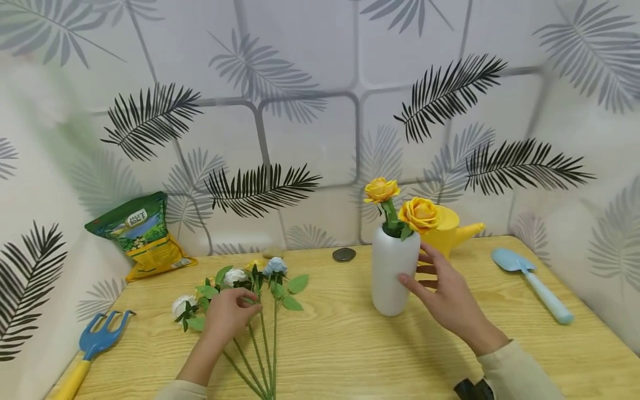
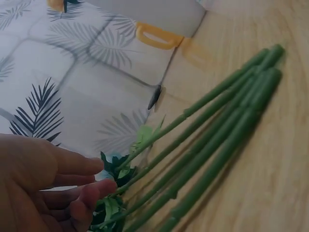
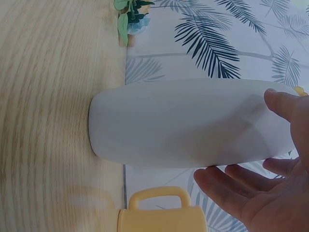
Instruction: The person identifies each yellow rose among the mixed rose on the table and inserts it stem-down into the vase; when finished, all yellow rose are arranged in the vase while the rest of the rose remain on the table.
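Nearest the head camera: cream sleeve cuffs at the bottom edge, forearms extending onto the wooden counter (image 1: 350,355).

Left hand (image 1: 227,314): resting on a bunch of artificial flowers (image 1: 240,289) lying flat on the counter, fingers loosely curled over the stems just below the leaves and touching them; a firm grip cannot be confirmed (wrist view shows relaxed fingers (image 2: 82,166) against the foliage, nothing pinched). Stems (image 2: 217,130): green, side by side, cut ends pointing toward the person. Blooms white and pale blue, pointing toward the wall.

Right hand (image 1: 445,291): open, fingers spread and nearly straight, placed at the right side of a white vase (image 1: 395,266). Thumb tip (image 3: 280,101) at the vase wall; contact by the other fingers not clear. Vase upright on the counter, right of the flower bunch, holding two yellow roses (image 1: 402,205).

Surroundings:
- Yellow watering can (image 1: 452,230) directly behind the vase.
- Light blue trowel (image 1: 532,283) on the far right.
- Blue rake with yellow handle (image 1: 92,347) at the left edge.
- Green and yellow bag (image 1: 142,236) leaning on the wall, back left.
- Dark pebble (image 1: 344,254) near the wall.
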Demonstrator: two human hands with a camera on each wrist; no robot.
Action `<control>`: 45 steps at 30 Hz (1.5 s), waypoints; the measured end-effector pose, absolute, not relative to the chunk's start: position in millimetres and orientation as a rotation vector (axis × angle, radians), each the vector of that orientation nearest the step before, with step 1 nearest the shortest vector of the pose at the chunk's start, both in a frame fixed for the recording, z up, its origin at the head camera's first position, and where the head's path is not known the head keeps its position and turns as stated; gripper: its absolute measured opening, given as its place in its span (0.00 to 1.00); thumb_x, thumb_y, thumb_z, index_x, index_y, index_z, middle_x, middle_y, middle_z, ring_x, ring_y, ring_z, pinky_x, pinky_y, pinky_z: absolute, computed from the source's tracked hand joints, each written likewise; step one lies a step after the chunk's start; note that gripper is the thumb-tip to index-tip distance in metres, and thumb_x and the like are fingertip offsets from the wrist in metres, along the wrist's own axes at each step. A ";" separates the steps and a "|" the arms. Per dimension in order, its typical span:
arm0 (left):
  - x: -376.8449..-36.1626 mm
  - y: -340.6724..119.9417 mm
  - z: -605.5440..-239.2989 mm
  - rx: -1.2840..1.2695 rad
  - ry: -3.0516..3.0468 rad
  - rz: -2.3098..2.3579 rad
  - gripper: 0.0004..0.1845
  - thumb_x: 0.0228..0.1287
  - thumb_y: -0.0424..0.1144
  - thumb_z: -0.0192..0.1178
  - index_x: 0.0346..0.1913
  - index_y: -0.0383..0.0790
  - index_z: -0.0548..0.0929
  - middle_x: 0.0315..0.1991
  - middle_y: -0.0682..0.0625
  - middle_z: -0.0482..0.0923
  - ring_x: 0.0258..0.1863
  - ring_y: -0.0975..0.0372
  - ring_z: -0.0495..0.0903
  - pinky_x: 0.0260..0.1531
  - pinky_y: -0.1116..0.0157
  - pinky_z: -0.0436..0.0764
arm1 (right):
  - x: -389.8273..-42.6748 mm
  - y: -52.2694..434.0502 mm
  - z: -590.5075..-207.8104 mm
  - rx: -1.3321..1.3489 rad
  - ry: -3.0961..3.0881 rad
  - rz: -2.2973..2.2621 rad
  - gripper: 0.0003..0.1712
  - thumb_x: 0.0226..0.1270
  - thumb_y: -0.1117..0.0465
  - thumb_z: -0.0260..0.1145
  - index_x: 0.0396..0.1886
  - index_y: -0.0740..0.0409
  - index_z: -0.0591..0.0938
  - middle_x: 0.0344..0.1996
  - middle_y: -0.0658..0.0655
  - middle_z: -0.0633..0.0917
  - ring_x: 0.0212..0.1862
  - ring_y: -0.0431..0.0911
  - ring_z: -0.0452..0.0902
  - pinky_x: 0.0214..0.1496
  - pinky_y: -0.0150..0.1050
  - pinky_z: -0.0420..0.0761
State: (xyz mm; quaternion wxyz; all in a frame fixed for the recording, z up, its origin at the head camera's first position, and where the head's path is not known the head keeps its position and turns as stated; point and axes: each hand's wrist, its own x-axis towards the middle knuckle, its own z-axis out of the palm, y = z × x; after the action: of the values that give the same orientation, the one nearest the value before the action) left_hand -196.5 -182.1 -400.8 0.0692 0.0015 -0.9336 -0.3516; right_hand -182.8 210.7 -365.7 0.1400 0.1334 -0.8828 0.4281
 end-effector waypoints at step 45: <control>-205.3 -172.8 -384.6 0.001 -2.746 -0.895 0.03 0.57 0.29 0.67 0.31 0.32 0.89 0.30 0.42 0.87 0.22 0.59 0.81 0.18 0.64 0.76 | -184.9 211.6 -366.3 0.373 -2.558 1.253 0.45 0.72 0.50 0.67 0.78 0.62 0.57 0.64 0.70 0.76 0.56 0.61 0.81 0.55 0.56 0.84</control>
State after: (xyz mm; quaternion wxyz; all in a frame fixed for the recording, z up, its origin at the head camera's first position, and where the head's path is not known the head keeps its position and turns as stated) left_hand -205.3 -172.8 -384.6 0.1263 0.0002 -0.9432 -0.3074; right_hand -184.9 211.6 -366.3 0.1343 0.1286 -0.8824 0.4321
